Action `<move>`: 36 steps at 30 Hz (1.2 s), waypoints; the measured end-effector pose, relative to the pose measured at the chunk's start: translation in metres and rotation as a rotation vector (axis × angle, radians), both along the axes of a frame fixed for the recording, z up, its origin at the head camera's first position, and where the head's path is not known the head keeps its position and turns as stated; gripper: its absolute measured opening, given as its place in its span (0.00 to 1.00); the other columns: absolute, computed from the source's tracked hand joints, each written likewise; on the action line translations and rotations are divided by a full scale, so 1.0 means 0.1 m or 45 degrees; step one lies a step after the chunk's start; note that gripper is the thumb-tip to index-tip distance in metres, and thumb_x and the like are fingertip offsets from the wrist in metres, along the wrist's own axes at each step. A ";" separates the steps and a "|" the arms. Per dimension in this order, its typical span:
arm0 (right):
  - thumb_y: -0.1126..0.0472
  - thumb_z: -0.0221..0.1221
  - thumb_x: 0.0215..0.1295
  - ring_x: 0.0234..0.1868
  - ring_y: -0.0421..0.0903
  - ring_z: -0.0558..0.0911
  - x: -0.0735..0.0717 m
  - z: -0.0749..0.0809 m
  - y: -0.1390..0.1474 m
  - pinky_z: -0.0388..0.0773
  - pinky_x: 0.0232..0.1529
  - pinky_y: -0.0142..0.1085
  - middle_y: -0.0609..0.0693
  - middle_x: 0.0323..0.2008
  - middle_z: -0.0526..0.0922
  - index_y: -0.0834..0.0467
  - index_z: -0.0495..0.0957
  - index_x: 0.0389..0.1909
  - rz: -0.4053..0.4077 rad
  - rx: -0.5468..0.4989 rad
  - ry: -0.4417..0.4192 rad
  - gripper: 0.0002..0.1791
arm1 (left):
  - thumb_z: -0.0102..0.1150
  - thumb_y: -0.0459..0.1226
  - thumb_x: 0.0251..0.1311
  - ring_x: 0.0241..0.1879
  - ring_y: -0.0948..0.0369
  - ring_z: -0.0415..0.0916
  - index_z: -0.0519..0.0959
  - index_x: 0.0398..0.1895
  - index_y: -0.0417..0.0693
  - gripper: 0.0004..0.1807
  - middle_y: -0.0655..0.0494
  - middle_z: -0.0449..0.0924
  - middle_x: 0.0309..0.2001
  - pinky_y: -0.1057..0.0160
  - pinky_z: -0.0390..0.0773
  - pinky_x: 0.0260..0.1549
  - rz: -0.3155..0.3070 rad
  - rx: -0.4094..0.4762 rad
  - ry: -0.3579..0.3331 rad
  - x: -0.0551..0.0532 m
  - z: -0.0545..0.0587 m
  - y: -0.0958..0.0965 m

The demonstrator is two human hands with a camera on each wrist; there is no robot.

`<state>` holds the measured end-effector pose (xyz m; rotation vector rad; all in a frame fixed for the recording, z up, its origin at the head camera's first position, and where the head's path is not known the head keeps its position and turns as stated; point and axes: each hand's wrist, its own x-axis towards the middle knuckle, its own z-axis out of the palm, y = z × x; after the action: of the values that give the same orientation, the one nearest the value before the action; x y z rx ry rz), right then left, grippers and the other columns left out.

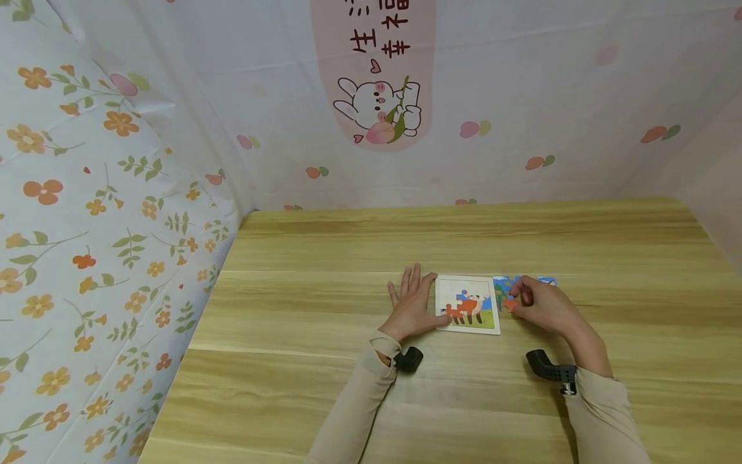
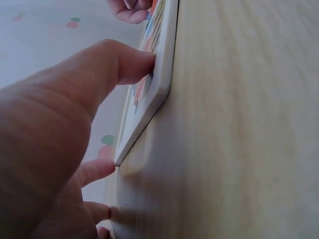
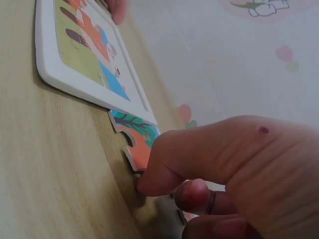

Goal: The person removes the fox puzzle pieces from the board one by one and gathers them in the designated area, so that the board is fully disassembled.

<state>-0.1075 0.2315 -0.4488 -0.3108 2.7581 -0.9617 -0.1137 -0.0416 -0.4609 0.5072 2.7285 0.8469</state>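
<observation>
A white-framed jigsaw puzzle board (image 1: 497, 325) lies on the table, partly filled with pieces showing an orange animal on grass. My left hand (image 1: 410, 308) spreads along its left side. In the left wrist view the thumb (image 2: 127, 62) presses on the board's border, and a straight finger touches its corner. Just right of the board, my right hand (image 1: 547, 308) has thumb and forefinger bent together at an orange-and-green puzzle piece (image 3: 140, 149), pinching it by its edge. Its fingers partly hide that piece and other loose blue puzzle pieces (image 1: 547, 280) behind them.
The wood-grain table (image 1: 313, 309) extends around the board, its far edge meeting a printed cloth (image 1: 278, 129). A flowered cloth (image 1: 133, 258) hangs along the left side. Dark wrist-camera mounts (image 1: 545, 366) stick out from both wrists close over the table.
</observation>
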 end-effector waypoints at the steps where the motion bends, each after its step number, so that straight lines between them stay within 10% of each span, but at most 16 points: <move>1: 0.66 0.61 0.51 0.22 0.44 0.62 0.00 0.00 0.00 0.57 0.24 0.35 0.48 0.22 0.64 0.62 0.72 0.35 -0.001 0.000 0.001 0.11 | 0.65 0.52 0.49 0.71 0.51 0.25 0.54 0.71 0.52 0.46 0.45 0.34 0.73 0.36 0.27 0.59 0.001 -0.004 -0.003 0.00 0.00 0.00; 36: 0.69 0.58 0.56 0.18 0.38 0.63 0.02 0.10 -0.08 0.59 0.19 0.31 0.46 0.21 0.67 0.66 0.72 0.39 0.047 -0.066 0.090 0.10 | 0.66 0.51 0.49 0.71 0.52 0.26 0.55 0.70 0.54 0.46 0.47 0.34 0.73 0.37 0.26 0.60 0.027 -0.009 -0.026 -0.01 0.00 0.01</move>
<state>-0.1054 0.2233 -0.4385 -0.4105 2.7831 -1.0335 -0.1142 -0.0411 -0.4604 0.4668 2.7223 0.8424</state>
